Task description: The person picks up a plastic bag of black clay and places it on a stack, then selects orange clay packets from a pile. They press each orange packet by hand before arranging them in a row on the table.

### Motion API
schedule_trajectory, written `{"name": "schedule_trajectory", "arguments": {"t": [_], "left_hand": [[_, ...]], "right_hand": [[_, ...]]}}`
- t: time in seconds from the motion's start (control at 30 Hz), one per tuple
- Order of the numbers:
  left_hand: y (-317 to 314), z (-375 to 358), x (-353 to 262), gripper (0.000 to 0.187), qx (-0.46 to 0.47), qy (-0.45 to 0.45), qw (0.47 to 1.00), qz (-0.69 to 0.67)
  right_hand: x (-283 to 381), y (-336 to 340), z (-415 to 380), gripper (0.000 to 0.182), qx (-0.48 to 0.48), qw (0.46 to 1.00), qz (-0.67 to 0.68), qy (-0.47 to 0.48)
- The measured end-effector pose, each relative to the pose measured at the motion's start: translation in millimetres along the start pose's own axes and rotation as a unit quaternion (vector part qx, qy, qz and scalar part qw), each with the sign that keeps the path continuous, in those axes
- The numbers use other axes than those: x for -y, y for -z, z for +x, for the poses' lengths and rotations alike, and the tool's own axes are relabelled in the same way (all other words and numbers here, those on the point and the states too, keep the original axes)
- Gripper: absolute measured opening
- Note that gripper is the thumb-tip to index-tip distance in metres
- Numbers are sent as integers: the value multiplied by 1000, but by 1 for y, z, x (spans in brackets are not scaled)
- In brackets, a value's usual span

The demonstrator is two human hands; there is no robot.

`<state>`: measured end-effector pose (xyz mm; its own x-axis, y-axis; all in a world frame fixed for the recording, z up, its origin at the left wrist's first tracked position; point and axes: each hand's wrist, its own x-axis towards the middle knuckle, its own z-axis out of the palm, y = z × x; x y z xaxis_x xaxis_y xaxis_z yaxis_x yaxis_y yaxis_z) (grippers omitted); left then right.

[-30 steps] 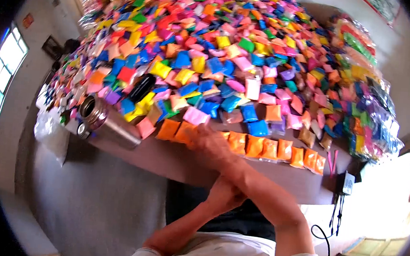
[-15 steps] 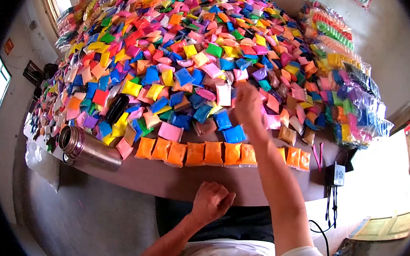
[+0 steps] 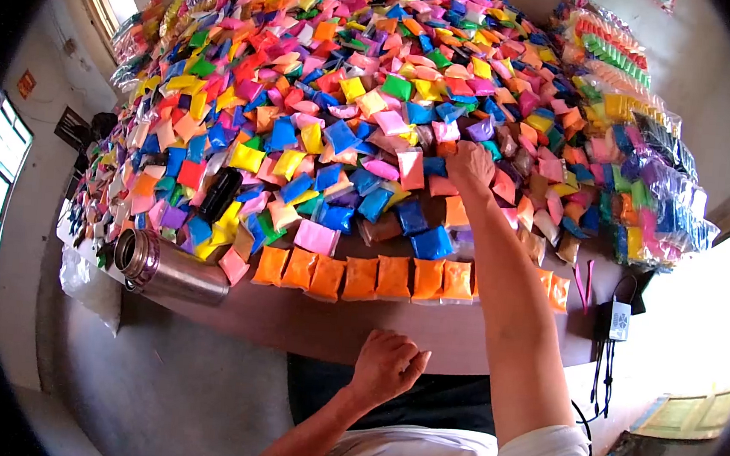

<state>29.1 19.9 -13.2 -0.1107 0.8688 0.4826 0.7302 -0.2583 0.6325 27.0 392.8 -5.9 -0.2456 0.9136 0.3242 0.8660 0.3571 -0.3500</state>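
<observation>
My right hand (image 3: pixel 471 166) reaches into the big pile of small coloured packets (image 3: pixel 350 90), its fingers at packets near a purple one (image 3: pixel 481 129). What those fingers hold is too small to make out. Near the table's front edge my left hand (image 3: pixel 387 365) is curled, with nothing visible in it. Between the hands runs a row of orange packets (image 3: pixel 360 278) lying side by side, partly hidden by my right forearm. A separate light-orange packet (image 3: pixel 456 212) lies just behind the row.
An open steel flask (image 3: pixel 177 270) lies on its side at the left of the table (image 3: pixel 306 322). Pink tweezers (image 3: pixel 582 285) and a small grey device with cables (image 3: pixel 612 321) are at the right. Clear bags of sorted packets (image 3: pixel 659 200) stand stacked at the right back.
My right hand has moved farther up into the pile, and a light-orange packet now shows behind the row. The whole view has shifted slightly. My left hand stays curled.
</observation>
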Motion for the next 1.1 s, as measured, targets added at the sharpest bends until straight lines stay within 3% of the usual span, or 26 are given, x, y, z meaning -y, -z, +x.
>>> {"name": "schedule_trajectory", "arguments": {"t": [0.1,0.17,0.2,0.23,0.27,0.3,0.33,0.4,0.47,0.57,0.6,0.73,0.8,0.83,0.9,0.93,1.03,1.1], "left_hand": [[1,-1,-1,21,12,7,1000,6],[1,-4,-1,21,23,15,1000,6],[2,-4,2,22,42,19,999,12],[2,-4,3,23,62,23,998,16],[2,-3,2,23,63,20,998,13],[2,-1,0,24,37,19,999,11],[2,0,-2,26,13,18,1000,8],[2,1,-1,27,12,16,1000,-8],[4,1,-1,29,17,17,999,-28],[8,2,-1,32,30,27,997,-70],[7,2,1,34,12,23,994,-107],[15,3,0,40,54,68,983,-164],[13,1,2,42,20,69,978,-195],[13,-3,5,41,54,107,972,-203],[16,0,3,39,61,78,983,-154],[18,0,1,38,67,45,991,-102],[18,0,5,30,57,62,988,-132],[18,-3,11,29,70,78,984,-147]], "right_hand": [[1,14,1,30,10,999,43,9],[2,26,1,28,6,979,192,-73],[-7,22,1,28,5,979,190,-75],[-20,18,1,28,-19,956,290,-40],[-30,17,1,29,-44,922,386,-3],[-13,61,-26,31,29,858,509,-62],[-16,75,-41,31,28,860,506,-64],[-23,95,-67,32,128,771,620,-67],[-23,118,-107,35,152,674,712,-124],[-30,140,-174,33,207,657,715,-120],[-31,151,-193,33,243,694,674,-74],[-37,155,-257,31,290,680,666,-100],[-40,158,-271,29,316,677,654,-115],[-43,156,-276,28,353,671,643,-110],[-38,159,-279,25,412,627,644,-148],[-38,156,-280,25,413,626,644,-149],[-34,150,-281,28,435,621,637,-143],[-20,157,-283,24,402,576,686,-191]]}}
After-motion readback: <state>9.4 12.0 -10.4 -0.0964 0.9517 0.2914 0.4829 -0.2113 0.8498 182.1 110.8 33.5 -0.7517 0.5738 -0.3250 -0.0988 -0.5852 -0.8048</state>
